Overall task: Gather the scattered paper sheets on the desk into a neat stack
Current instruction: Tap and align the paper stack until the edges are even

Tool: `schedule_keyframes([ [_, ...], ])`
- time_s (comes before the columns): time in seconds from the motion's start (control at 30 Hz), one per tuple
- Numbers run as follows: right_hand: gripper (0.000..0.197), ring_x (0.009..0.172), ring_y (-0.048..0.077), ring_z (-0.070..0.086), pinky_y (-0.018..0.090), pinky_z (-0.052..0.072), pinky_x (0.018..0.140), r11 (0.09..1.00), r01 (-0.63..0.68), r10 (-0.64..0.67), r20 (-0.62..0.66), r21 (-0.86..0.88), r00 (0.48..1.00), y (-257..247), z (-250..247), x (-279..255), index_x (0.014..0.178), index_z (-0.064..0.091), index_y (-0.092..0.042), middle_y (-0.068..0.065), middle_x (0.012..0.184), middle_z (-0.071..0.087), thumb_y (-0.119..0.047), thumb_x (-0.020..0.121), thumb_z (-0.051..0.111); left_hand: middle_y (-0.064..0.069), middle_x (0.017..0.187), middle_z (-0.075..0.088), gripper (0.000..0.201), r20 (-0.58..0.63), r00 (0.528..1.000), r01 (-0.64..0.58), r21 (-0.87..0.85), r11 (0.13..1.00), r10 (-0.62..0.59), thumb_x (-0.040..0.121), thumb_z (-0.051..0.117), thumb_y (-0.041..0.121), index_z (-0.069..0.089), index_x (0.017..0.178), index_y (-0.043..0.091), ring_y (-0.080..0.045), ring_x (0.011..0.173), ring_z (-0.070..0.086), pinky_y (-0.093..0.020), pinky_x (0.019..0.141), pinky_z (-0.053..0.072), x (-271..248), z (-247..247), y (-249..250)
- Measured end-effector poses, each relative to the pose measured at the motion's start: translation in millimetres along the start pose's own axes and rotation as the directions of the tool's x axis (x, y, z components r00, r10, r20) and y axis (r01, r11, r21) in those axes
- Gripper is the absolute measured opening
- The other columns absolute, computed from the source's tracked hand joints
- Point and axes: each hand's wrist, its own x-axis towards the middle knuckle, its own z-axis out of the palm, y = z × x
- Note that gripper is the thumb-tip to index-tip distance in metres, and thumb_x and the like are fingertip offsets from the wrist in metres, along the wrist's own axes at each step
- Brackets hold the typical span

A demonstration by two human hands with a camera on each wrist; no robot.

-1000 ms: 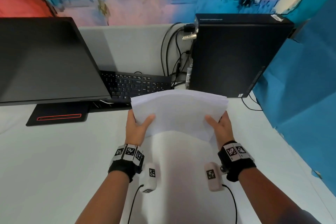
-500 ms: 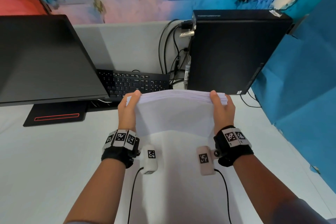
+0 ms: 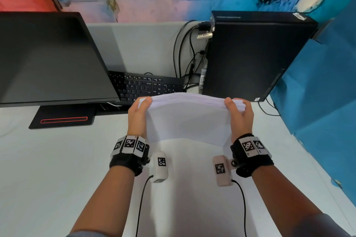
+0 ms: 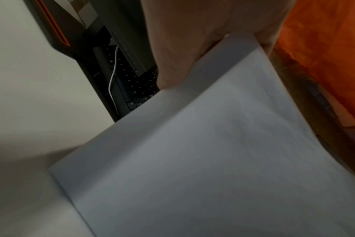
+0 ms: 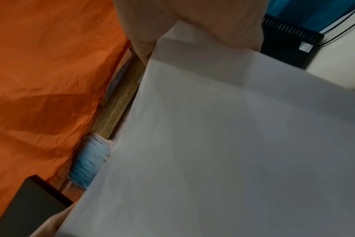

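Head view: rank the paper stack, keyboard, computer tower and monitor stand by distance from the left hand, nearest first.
1. Paper stack, gripped by the left hand.
2. Keyboard, just behind it.
3. Monitor stand, on the left.
4. Computer tower, far right.

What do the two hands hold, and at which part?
The paper stack, stood on edge: left hand grips its upper left corner, right hand its upper right corner.

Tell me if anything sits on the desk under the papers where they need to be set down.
Nothing visible does. Both the left hand and right hand grip the papers upright, lower edge at the bare white desk. The keyboard and computer tower stand farther back, beyond that spot.
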Motion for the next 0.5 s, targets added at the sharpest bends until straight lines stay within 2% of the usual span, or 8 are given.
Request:
schedule_keyframes([
  [0.17,0.024,0.075,0.011,0.054,0.025,0.042,0.059,1.000,-0.014,0.014,-0.010,0.009,1.000,-2.7,1.2,0.3,0.106,0.050,-0.021,-0.003,0.091,0.056,-0.034,0.088,0.061,0.007,0.079,0.059,0.014,0.017,0.999,-0.038,0.078,0.996,0.037,0.092,0.057,0.022,0.062,0.080,0.018,-0.007,0.073,0.053,-0.022,0.070,0.039,-2.2,-2.2,-0.7],
  [0.23,0.024,0.075,0.010,0.052,0.024,0.040,0.058,1.000,-0.023,0.023,-0.009,0.000,1.000,-3.5,0.9,-0.1,0.105,0.045,-0.024,-0.007,0.087,0.051,-0.034,0.089,0.059,0.009,0.083,0.061,0.018,0.091,0.990,-0.120,0.170,0.978,0.105,0.087,0.060,0.034,0.063,0.078,0.019,-0.006,0.077,0.054,-0.023,0.074,0.038,-1.9,-8.5,3.8],
  [0.3,0.027,0.075,0.006,0.049,0.022,0.038,0.057,1.000,-0.026,0.026,-0.014,-0.016,1.000,-4.0,0.8,-0.2,0.108,0.040,-0.025,-0.010,0.086,0.047,-0.036,0.090,0.058,0.013,0.083,0.065,0.034,0.236,0.958,-0.247,0.384,0.890,0.164,0.077,0.060,0.057,0.064,0.078,0.023,-0.004,0.081,0.057,-0.025,0.078,0.040,2.1,-13.5,20.3],
  [0.33,0.029,0.075,0.005,0.048,0.021,0.037,0.057,0.999,-0.023,0.023,-0.016,-0.023,1.000,-4.2,0.3,-0.7,0.111,0.040,-0.026,-0.009,0.087,0.047,-0.036,0.091,0.057,0.013,0.084,0.067,0.044,0.322,0.937,-0.301,0.555,0.775,0.133,0.071,0.056,0.069,0.064,0.081,0.027,-0.006,0.082,0.060,-0.028,0.078,0.043,4.6,-11.8,32.1],
  [0.37,0.032,0.076,0.007,0.049,0.021,0.037,0.057,0.999,-0.021,0.020,-0.021,-0.026,1.000,-3.6,0.5,-0.5,0.115,0.041,-0.025,-0.006,0.090,0.048,-0.037,0.091,0.057,0.012,0.086,0.068,0.054,0.391,0.919,-0.350,0.737,0.578,0.058,0.065,0.052,0.080,0.063,0.087,0.031,-0.010,0.085,0.062,-0.032,0.079,0.046,6.4,-6.9,45.5],
  [0.43,0.043,0.083,0.015,0.052,0.020,0.037,0.058,1.000,-0.015,0.015,-0.029,-0.027,0.999,-3.3,0.9,-0.9,0.127,0.042,-0.020,0.001,0.102,0.048,-0.037,0.090,0.058,0.007,0.100,0.067,0.068,0.442,0.893,-0.438,0.897,0.063,-0.087,0.063,0.048,0.086,0.055,0.109,0.036,-0.021,0.096,0.062,-0.036,0.084,0.048,6.5,16.1,68.6],
  [0.47,0.047,0.088,0.018,0.051,0.020,0.037,0.058,1.000,-0.008,0.007,-0.032,-0.030,0.999,-3.4,0.9,-1.1,0.130,0.042,-0.018,0.002,0.106,0.047,-0.038,0.090,0.058,0.004,0.111,0.065,0.075,0.481,0.868,-0.492,0.866,-0.087,-0.121,0.066,0.051,0.082,0.046,0.124,0.035,-0.025,0.103,0.061,-0.038,0.089,0.047,6.2,32.1,73.0],
  [0.5,0.047,0.090,0.019,0.050,0.019,0.037,0.058,0.999,-0.002,0.001,-0.036,-0.032,0.999,-3.6,1.0,-1.4,0.130,0.042,-0.017,0.002,0.107,0.047,-0.037,0.090,0.058,0.001,0.120,0.061,0.081,0.540,0.830,-0.557,0.818,-0.145,-0.141,0.070,0.056,0.074,0.035,0.135,0.031,-0.026,0.108,0.060,-0.039,0.092,0.047,5.0,48.8,72.4],
])
